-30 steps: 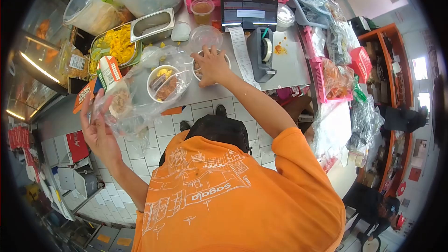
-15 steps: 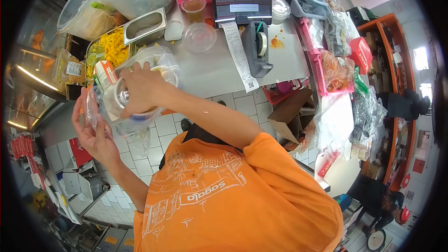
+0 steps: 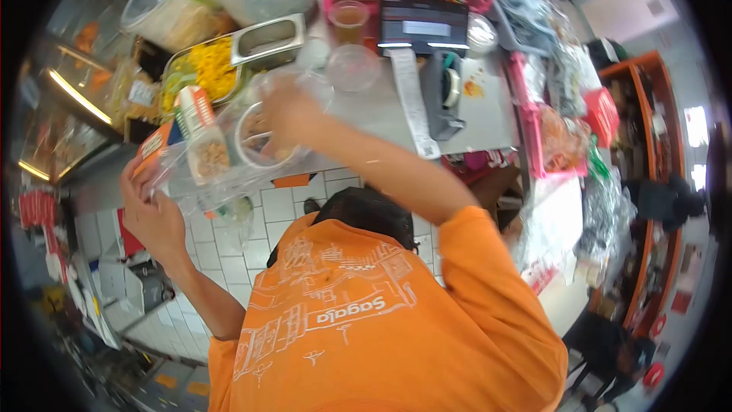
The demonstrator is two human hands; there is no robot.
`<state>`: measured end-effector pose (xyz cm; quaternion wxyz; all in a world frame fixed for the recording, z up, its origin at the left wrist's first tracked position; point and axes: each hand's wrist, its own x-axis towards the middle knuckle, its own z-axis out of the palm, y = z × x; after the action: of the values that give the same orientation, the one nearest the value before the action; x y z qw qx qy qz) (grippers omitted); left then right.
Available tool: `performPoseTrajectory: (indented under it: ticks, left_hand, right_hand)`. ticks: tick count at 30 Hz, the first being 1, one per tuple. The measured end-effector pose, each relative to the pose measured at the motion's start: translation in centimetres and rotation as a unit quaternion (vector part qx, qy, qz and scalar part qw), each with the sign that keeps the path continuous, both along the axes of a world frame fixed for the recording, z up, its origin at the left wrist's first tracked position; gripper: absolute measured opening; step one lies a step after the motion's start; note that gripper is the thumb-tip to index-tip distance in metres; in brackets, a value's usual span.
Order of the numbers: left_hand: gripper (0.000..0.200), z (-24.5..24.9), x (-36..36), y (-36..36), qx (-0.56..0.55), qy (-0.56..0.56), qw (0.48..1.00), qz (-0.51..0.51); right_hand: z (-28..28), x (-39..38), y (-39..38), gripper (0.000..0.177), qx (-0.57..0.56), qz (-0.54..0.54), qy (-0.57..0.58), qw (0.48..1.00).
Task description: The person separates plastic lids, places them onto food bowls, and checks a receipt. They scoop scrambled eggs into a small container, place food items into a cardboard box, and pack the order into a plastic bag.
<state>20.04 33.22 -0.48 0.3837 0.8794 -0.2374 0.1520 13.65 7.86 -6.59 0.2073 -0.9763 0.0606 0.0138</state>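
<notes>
A clear plastic bag stretches across the front edge of the counter, and my left hand pinches its left side. On the bag are a carton in white, orange and green, and a small clear pack of light brown pieces. Beside them is a round white-rimmed tub with brown food inside. My right hand, smeared by motion, overlaps the tub's right side, its fingers not distinct. An orange box lies just beyond my left fingers.
Behind the bag stand a tray of chopped yellow food and a steel pan. A clear round lid, a tape dispenser, a receipt and a tablet are to the right. Pink baskets line the side.
The tub has moved right, away from my left hand, and its inside now shows. My right hand has shifted right with it. The carton and small pack show more plainly.
</notes>
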Motion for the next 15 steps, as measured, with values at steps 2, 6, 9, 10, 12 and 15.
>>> performPoseTrajectory:
  ticks: [2,6,9,10,12,15]
  left_hand:
    - [0.046,-0.1,0.7,2.5,0.088,0.051,0.990,0.097]
    - [0.058,1.4,1.2,-0.6,-0.249,0.256,0.926,-0.126]
    - [0.064,3.8,-0.4,-4.0,-0.259,0.209,0.936,-0.117]
    - [0.064,3.4,-0.3,-4.6,-0.262,0.209,0.935,-0.116]
    - [0.064,2.5,-0.1,-5.5,-0.275,0.147,0.929,-0.200]
    - [0.063,3.9,-1.0,-6.5,-0.083,0.071,0.981,-0.160]
  right_hand:
    - [4.3,0.8,-3.7,0.060,0.012,0.036,0.073,0.997]
    - [7.3,0.5,-4.4,0.027,-0.123,0.137,0.134,0.974]
    - [8.4,-0.1,-3.9,0.017,-0.212,0.183,0.180,0.943]
    - [8.2,-0.3,-4.0,0.014,-0.189,0.144,0.156,0.959]
    - [7.9,-0.3,-3.2,0.012,-0.166,0.109,0.129,0.972]
    - [5.5,1.2,-0.3,0.028,-0.157,0.095,0.092,0.979]
